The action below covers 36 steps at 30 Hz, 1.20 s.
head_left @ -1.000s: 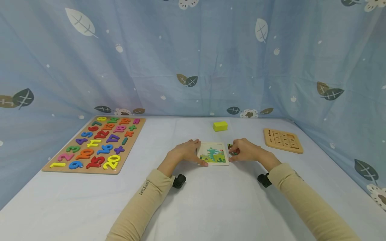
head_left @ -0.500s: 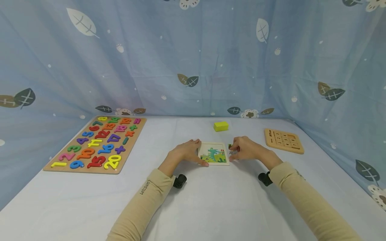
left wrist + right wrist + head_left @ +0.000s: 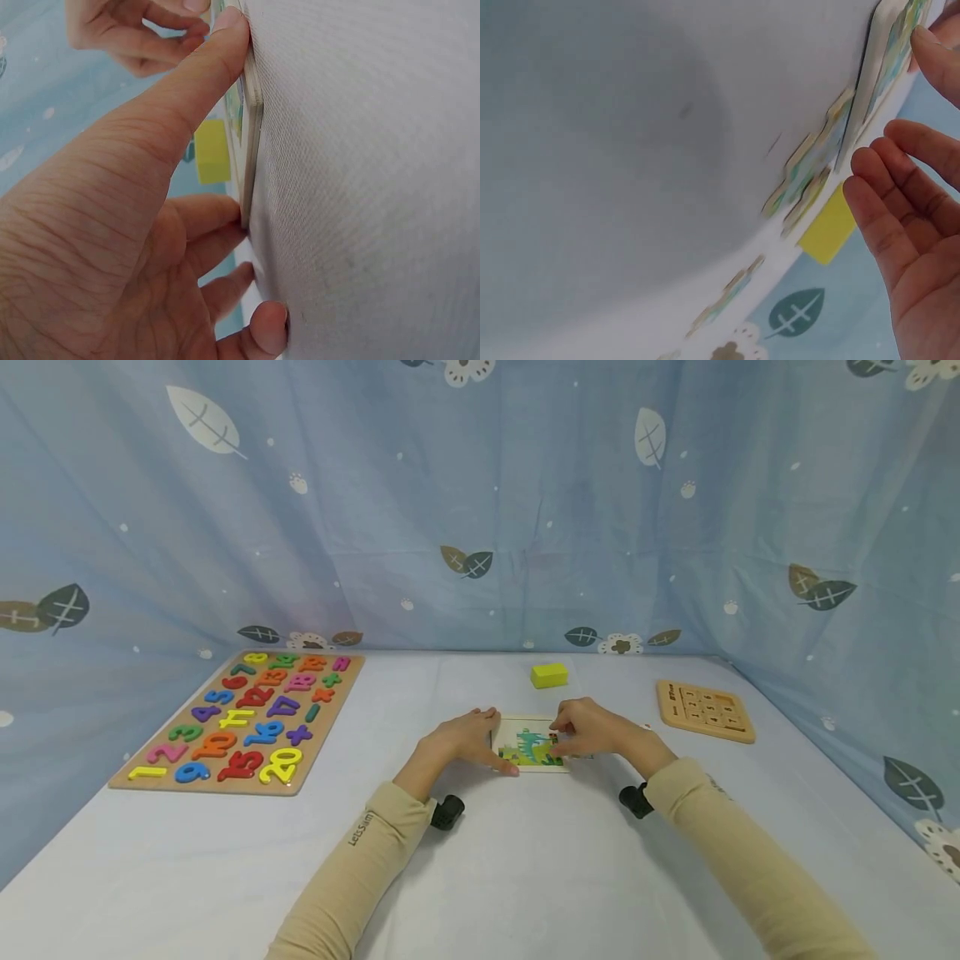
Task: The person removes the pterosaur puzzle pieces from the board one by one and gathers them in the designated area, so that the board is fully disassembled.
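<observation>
A small wooden puzzle board (image 3: 525, 722) with a green and teal dinosaur picture lies on the white table in the head view. My left hand (image 3: 468, 739) spans its left side, thumb along the near edge and fingers at the far-left corner. In the left wrist view the thumb lies straight along the board's rim (image 3: 253, 120). My right hand (image 3: 600, 731) pinches a small dark-and-green puzzle piece (image 3: 554, 738) between thumb and fingertips, over the board's right part. Loose puzzle pieces (image 3: 806, 169) lie on the table by the board in the right wrist view.
A yellow block (image 3: 549, 676) sits behind the board. A large number board (image 3: 315, 760) with colourful numerals lies at the left. A wooden number tile tray (image 3: 738, 729) lies at the right. A blue leaf-print curtain (image 3: 495, 510) hangs behind the table.
My right hand has moved left with the puzzle piece, from beside the board to over its right part. The left hand has stayed at the board's left side.
</observation>
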{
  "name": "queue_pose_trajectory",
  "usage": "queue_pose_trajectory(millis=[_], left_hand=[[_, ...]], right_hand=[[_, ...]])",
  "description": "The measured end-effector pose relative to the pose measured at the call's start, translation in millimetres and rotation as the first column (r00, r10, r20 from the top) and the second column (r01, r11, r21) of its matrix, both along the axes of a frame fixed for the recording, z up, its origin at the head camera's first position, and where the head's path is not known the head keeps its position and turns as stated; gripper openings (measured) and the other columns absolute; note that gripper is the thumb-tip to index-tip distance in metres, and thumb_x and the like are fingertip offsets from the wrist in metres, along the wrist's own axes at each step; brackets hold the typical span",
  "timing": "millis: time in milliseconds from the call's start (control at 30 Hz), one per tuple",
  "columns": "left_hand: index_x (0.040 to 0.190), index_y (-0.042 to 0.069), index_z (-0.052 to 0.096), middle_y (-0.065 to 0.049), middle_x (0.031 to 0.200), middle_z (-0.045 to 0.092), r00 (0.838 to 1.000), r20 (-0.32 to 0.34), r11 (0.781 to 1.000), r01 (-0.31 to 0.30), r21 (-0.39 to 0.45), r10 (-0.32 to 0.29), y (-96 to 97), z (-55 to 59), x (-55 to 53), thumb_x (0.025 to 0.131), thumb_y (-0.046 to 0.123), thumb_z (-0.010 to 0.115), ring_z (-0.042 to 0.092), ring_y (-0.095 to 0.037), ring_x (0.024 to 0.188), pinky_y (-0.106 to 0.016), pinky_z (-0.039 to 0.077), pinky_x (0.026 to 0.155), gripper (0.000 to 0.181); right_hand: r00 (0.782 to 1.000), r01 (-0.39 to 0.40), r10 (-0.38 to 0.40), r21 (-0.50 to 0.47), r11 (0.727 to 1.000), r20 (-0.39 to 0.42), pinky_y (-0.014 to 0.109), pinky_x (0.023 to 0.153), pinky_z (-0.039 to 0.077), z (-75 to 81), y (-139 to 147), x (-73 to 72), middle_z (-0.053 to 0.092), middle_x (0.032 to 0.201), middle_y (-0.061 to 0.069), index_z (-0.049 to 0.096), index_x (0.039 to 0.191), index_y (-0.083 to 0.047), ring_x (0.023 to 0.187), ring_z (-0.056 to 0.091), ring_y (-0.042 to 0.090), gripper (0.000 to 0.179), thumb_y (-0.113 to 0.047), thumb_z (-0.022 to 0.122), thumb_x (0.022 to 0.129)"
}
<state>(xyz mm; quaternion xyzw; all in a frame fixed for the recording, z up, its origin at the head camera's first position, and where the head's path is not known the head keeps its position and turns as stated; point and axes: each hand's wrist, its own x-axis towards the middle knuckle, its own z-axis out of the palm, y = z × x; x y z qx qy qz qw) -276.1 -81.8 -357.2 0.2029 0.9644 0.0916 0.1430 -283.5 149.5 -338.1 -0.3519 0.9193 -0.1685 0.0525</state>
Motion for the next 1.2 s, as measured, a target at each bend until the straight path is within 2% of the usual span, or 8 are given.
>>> queue_pose_trajectory(millis=[167,333,667,800,900,1067,1200], left_hand=[[0.154,0.009,0.022,-0.004,0.161,0.019,1.0,0.009,1.0,-0.005,0.016,0.005,0.0,0.8,0.7,0.075,0.065,0.07,0.017,-0.027,0.149,-0.048,0.025,0.118,0.108],[0.154,0.01,0.021,-0.004,0.161,0.019,1.0,0.025,1.0,-0.007,0.031,0.006,-1.3,1.3,1.8,0.075,0.064,0.07,0.016,-0.027,0.15,-0.049,0.026,0.117,0.108],[0.154,0.011,0.021,-0.003,0.162,0.018,0.999,0.033,0.998,-0.007,0.059,0.005,-2.1,1.4,1.8,0.075,0.063,0.071,0.015,-0.026,0.15,-0.05,0.026,0.116,0.107],[0.154,0.011,0.021,-0.003,0.161,0.018,1.0,0.025,0.998,-0.005,0.055,0.004,-1.2,1.7,1.3,0.075,0.064,0.07,0.016,-0.026,0.15,-0.049,0.027,0.116,0.107],[0.154,0.01,0.021,-0.004,0.161,0.018,1.0,0.021,0.999,-0.001,0.05,0.0,-1.1,1.0,0.4,0.075,0.064,0.07,0.017,-0.027,0.149,-0.048,0.027,0.117,0.107],[0.154,0.01,0.02,-0.004,0.161,0.018,1.0,0.022,0.999,0.003,0.048,-0.004,-1.2,0.6,-0.1,0.076,0.063,0.07,0.016,-0.027,0.149,-0.048,0.026,0.117,0.107],[0.154,0.01,0.02,-0.004,0.162,0.018,1.0,0.027,0.999,0.002,0.042,-0.004,-0.8,0.6,0.3,0.076,0.064,0.07,0.016,-0.027,0.15,-0.048,0.025,0.117,0.108]], right_hand=[[0.999,0.022,-0.023,0.034,0.999,0.038,0.023,0.063,0.044,0.5,-14,-1.0,0.06,0.087,0.008,0.07,0.111,0.006,0.071,0.048,0.012,0.043,-0.023,0.078,0.08],[0.998,0.041,-0.045,0.084,0.996,0.05,0.031,0.077,0.053,1.7,-29,-1.5,0.062,0.098,0.009,0.065,0.119,0.006,0.086,0.059,0.017,0.051,-0.026,0.078,0.082],[0.994,0.056,-0.071,0.176,0.983,0.082,0.035,0.087,0.053,8.1,-47,-5.1,0.062,0.107,0.013,0.062,0.123,0.007,0.096,0.061,0.021,0.055,-0.027,0.077,0.082],[0.991,0.049,-0.073,0.208,0.977,0.11,0.03,0.08,0.05,9.2,-48,-5.9,0.06,0.103,0.01,0.063,0.122,0.005,0.088,0.054,0.016,0.05,-0.025,0.075,0.085],[0.987,0.052,-0.084,0.225,0.973,0.135,0.027,0.072,0.042,9.4,-51,-5.2,0.057,0.096,0.008,0.063,0.123,0.004,0.081,0.045,0.015,0.046,-0.022,0.073,0.087],[0.98,0.077,-0.116,0.232,0.97,0.162,0.025,0.065,0.034,8.2,-54,-3.7,0.048,0.08,0.003,0.065,0.119,0.003,0.074,0.04,0.014,0.039,-0.019,0.071,0.088],[0.982,0.082,-0.116,0.216,0.973,0.152,0.025,0.065,0.035,5.6,-52,-3.7,0.047,0.079,0.003,0.065,0.118,0.003,0.073,0.04,0.014,0.038,-0.019,0.071,0.088]])
